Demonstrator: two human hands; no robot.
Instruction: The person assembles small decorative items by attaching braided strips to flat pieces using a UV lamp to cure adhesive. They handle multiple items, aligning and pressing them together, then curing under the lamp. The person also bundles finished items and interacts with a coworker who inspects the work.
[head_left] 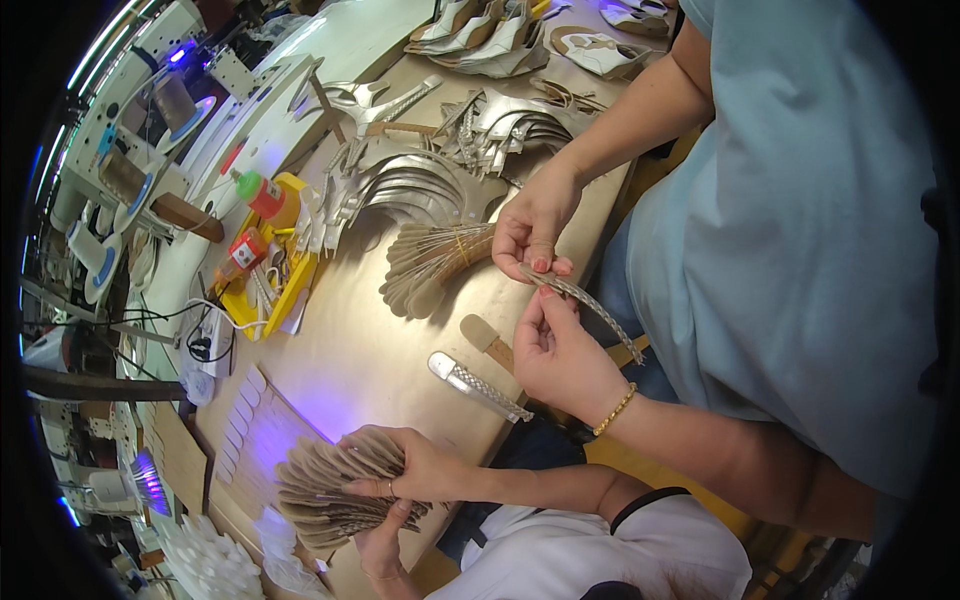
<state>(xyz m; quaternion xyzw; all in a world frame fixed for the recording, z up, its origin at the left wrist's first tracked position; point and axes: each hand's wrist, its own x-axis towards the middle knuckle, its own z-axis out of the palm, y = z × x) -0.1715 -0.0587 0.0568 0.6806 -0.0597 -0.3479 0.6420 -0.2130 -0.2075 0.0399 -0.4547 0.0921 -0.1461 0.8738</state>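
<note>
A crowded workshop bench (350, 350) carries cut shoe pieces, glue bottles (262, 195) and a yellow tray (290, 285). At its near edge both hands hold a fanned stack of tan pieces (320, 490). The right hand (425, 470) has its fingers closed over the gathered ends, and the left hand (378, 545) curls underneath. The pieces radiate leftward from that pinch, their long axes running roughly right to left. If the pinch loosens, the fan could slide apart and spill over the edge.

This is a shoe workshop: a sewing machine (130, 130), glue bottles (262, 195) and stacks of cut shoe pieces (440, 265) cover the desk (360, 350).
</note>
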